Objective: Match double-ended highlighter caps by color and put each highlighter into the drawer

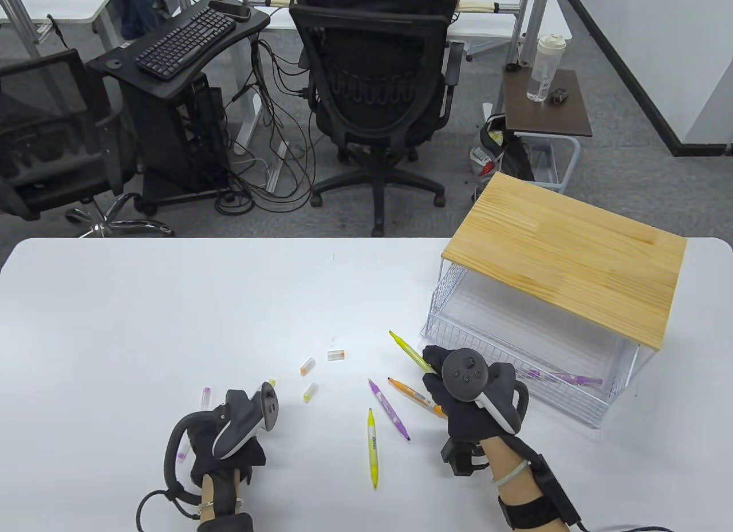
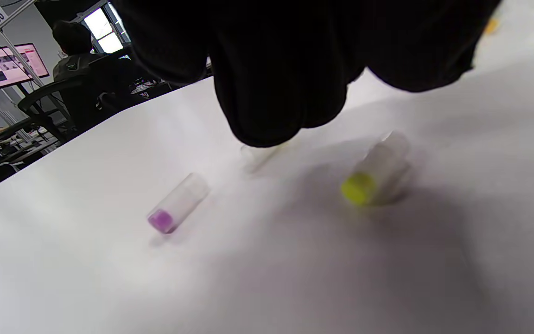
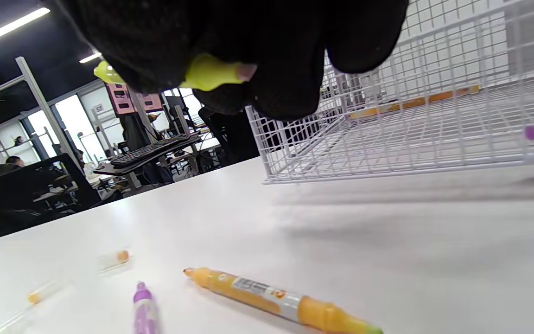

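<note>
**One highlighter stowed, several uncapped**

One purple highlighter [image 1: 567, 377] is seen in the wire drawer [image 1: 458, 331] at the tabletop's right edge. A yellow highlighter [image 1: 408, 349] is gripped in the right hand [image 1: 467, 391]. An orange highlighter [image 1: 415, 395], a purple one and a yellow one lie uncapped near the front edge, loose caps [image 1: 309, 366] beside them. Whether the left hand [image 1: 229, 434] holds anything cannot be told.

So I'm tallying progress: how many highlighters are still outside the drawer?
4: a yellow highlighter gripped in the right hand, and orange, purple and yellow ones lying on the table left of that hand. None seem hidden.
</note>
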The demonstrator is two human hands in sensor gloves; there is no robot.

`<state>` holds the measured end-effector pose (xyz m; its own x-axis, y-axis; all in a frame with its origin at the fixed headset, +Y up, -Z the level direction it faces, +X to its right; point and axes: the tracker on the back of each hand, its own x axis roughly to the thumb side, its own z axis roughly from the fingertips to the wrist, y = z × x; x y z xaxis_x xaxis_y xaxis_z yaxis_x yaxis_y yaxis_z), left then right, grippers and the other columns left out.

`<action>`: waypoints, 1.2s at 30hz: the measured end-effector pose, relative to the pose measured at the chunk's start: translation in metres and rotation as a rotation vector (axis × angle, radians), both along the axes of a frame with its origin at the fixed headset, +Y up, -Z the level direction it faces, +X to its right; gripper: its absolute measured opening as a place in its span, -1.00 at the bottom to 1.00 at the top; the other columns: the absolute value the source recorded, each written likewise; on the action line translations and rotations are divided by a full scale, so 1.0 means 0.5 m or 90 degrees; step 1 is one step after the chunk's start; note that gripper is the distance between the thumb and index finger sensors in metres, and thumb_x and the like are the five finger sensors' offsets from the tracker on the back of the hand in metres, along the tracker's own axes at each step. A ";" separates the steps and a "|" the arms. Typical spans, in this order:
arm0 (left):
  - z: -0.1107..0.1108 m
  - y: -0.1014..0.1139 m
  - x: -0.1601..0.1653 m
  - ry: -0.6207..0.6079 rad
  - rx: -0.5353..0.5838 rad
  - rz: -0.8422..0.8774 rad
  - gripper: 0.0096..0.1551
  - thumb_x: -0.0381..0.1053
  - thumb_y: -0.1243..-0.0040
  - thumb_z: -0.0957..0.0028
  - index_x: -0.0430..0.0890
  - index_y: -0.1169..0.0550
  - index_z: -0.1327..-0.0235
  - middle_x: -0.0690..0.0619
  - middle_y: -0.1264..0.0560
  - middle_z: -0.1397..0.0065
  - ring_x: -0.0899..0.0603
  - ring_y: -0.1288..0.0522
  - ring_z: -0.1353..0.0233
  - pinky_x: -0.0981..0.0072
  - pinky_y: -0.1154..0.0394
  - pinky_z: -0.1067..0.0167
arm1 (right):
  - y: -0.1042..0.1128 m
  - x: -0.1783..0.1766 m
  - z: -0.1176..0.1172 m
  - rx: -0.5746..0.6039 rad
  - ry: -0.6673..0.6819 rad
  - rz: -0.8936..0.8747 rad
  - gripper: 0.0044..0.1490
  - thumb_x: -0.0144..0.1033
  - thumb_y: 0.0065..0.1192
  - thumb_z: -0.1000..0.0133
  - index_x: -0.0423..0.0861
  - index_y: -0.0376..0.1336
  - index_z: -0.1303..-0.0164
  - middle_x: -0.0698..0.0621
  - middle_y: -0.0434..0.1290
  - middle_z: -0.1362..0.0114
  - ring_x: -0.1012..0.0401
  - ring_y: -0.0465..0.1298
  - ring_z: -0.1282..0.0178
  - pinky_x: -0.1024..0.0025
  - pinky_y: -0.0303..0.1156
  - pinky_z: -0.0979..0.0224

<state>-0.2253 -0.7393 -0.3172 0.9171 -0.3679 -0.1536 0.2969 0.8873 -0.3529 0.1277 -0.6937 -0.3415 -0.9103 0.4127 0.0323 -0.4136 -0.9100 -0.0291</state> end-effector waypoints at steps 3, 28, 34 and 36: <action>0.001 -0.012 -0.002 0.007 -0.027 -0.016 -0.32 0.19 -0.24 0.13 0.07 -0.52 -0.33 0.15 -0.66 -0.26 0.06 -0.72 -0.14 0.00 -0.50 -0.31 | 0.006 -0.009 0.009 0.002 0.021 -0.009 -0.35 -0.13 0.32 -0.18 0.08 0.21 -0.50 0.08 0.46 -0.43 0.06 0.52 -0.37 -0.11 0.26 -0.65; 0.003 -0.030 0.020 -0.021 -0.025 -0.100 -0.40 0.13 -0.26 0.11 0.04 -0.57 -0.25 0.16 -0.70 -0.11 0.10 -0.74 -0.01 -0.01 -0.48 -0.34 | 0.001 -0.027 0.016 0.007 0.036 0.010 -0.36 -0.12 0.31 -0.18 0.09 0.21 -0.50 0.09 0.46 -0.43 0.06 0.52 -0.38 -0.11 0.26 -0.66; 0.012 0.026 0.074 -0.061 0.048 -0.039 -0.44 -0.04 -0.06 -0.12 -0.05 -0.46 -0.42 0.00 -0.63 -0.29 -0.04 -0.70 -0.14 -0.21 -0.39 -0.38 | -0.010 -0.034 0.009 -0.013 0.035 0.008 -0.35 -0.12 0.30 -0.19 0.09 0.21 -0.51 0.08 0.45 -0.44 0.06 0.51 -0.39 -0.12 0.25 -0.66; 0.015 0.046 0.094 -0.094 0.091 0.041 -0.43 -0.10 0.03 -0.16 -0.09 -0.38 -0.49 -0.06 -0.56 -0.36 -0.08 -0.66 -0.19 -0.24 -0.43 -0.34 | -0.015 -0.036 0.007 -0.021 0.040 0.007 -0.35 -0.12 0.30 -0.20 0.09 0.20 -0.51 0.08 0.45 -0.44 0.05 0.51 -0.39 -0.12 0.25 -0.66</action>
<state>-0.1781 -0.7165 -0.3098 0.9543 -0.2923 -0.0622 0.2774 0.9438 -0.1795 0.1099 -0.7014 -0.3379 -0.9116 0.4039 0.0763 -0.4031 -0.9148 0.0259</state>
